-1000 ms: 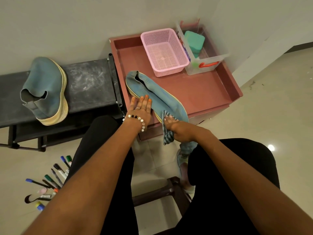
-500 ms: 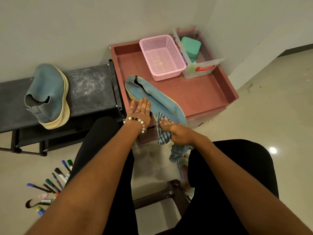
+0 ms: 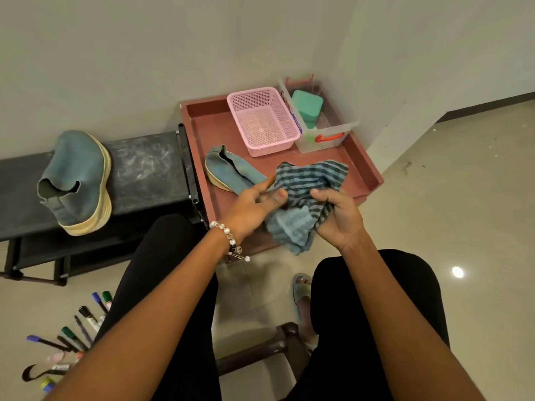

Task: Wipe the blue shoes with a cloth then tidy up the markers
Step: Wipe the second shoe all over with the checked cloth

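Both hands meet over the near edge of the maroon bench point(image 3: 367, 166), sharing one grip on the striped blue cloth point(image 3: 304, 198); the right hand point(image 3: 338, 218) has its fingers curled round the bunched fabric, and the left hand point(image 3: 254, 206), a bead bracelet point(image 3: 228, 235) at its wrist, pinches the cloth's other side between thumb and fingers; the cloth is lifted and crumpled, its far corner spread above the grip and a fold hanging below it. Just beyond and left of the grip one blue shoe point(image 3: 231, 169) lies on its side on the bench, its toe hidden behind the left hand and cloth; farther beyond stand a pink basket point(image 3: 262, 120) and, touching its right side, a clear box point(image 3: 327, 134) with a green sponge point(image 3: 307, 107) inside. Well to the left of the grip the other blue shoe point(image 3: 76, 180) lies on its side on a black rack point(image 3: 144, 175); the markers point(image 3: 72, 337) lie scattered on the floor, down to the left of the grip, beside the person's left knee.
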A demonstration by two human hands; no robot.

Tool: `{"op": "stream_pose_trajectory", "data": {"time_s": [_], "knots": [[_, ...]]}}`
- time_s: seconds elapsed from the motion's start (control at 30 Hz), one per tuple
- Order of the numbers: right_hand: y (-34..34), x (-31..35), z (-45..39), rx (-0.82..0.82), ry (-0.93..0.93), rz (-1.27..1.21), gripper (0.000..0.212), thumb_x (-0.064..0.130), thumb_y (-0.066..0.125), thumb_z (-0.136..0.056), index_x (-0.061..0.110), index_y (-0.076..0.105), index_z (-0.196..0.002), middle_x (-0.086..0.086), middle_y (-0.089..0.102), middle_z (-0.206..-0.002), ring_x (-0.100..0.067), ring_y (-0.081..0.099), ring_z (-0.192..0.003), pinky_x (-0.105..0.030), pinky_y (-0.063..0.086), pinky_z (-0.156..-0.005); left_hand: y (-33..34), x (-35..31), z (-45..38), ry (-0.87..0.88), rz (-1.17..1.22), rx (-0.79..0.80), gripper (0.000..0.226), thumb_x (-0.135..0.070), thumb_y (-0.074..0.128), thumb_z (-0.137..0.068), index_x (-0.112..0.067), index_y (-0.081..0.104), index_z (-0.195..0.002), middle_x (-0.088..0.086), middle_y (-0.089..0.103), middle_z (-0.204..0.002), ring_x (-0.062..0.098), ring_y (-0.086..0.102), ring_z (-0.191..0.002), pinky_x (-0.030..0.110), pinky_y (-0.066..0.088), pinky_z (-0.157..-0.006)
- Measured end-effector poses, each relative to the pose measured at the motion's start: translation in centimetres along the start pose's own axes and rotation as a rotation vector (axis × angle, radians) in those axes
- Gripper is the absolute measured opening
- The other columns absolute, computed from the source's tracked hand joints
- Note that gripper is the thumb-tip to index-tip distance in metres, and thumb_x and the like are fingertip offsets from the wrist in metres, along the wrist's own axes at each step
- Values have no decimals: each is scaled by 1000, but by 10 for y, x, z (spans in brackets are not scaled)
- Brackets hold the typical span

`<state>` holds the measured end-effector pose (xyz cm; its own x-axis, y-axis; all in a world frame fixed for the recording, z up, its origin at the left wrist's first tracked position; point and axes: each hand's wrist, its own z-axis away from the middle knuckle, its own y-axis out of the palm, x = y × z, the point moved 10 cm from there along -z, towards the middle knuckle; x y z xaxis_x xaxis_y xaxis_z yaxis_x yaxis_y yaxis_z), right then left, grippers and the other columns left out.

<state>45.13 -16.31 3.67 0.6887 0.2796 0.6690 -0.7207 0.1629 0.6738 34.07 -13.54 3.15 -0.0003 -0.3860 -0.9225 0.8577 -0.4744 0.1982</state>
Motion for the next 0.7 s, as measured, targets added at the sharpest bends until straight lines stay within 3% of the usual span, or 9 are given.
{"op": "stream_pose_trajectory", "data": {"time_s": [0.1, 0.2, 0.3, 0.37, 0.5, 0.6, 0.7], "knots": [[12, 5, 2, -1, -104, 172, 40, 2, 76, -65, -5, 66, -103, -24, 66, -106, -35, 65, -98, -46, 52, -90, 3, 11, 3, -70, 134, 53, 67, -32, 75, -64, -14, 54, -125, 4, 69, -111, 15, 66, -103, 29, 51, -94], [0, 19, 2, -137, -242, 263, 32, -1, 75, -63, -1, 68, -94, -13, 73, -93, -28, 69, -89, -38, 56, -80, -15, 14, 4, -56, 167, -60, 38, -14, 77, -65, -8, 67, -101, 8, 73, -99, 18, 69, -89, 32, 56, -84], [-14, 30, 2, -250, -287, 513, 29, -7, 73, -70, 4, 67, -97, -5, 74, -91, -22, 70, -88, -31, 56, -76, -38, -3, 5, 46, 113, -254, 17, 1, 73, -75, -3, 68, -91, -2, 74, -76, 9, 70, -71, 20, 56, -63], [-21, 28, 1, -267, -204, 691, 31, 0, 77, -70, 7, 68, -99, -5, 73, -96, -19, 71, -87, -29, 56, -75, -48, -15, 7, 109, 135, -333, 15, 3, 69, -80, 2, 67, -95, -5, 73, -71, 7, 69, -68, 18, 53, -60], [-32, -7, 0, -143, 173, 932, 36, 16, 83, -65, 3, 70, -96, -10, 74, -95, -23, 70, -88, -35, 57, -81, -62, -28, 11, 171, 202, -431, 6, 2, 65, -85, -3, 67, -87, -3, 73, -70, 10, 70, -66, 21, 54, -60], [-25, -16, 1, -99, 167, 745, 40, 18, 79, -67, -1, 69, -100, -15, 72, -100, -28, 69, -93, -38, 54, -86, -75, -12, 7, 63, 171, -462, 6, -4, 66, -86, -1, 68, -91, -2, 72, -70, 12, 70, -68, 25, 56, -64], [-13, 0, -1, -109, 48, 426, 36, 12, 72, -72, -3, 65, -104, -16, 71, -102, -27, 68, -93, -34, 56, -81, -92, 17, 0, -112, -37, -506, 26, -26, 74, -82, -1, 70, -81, 6, 71, -78, 19, 65, -77, 32, 55, -77]]}}
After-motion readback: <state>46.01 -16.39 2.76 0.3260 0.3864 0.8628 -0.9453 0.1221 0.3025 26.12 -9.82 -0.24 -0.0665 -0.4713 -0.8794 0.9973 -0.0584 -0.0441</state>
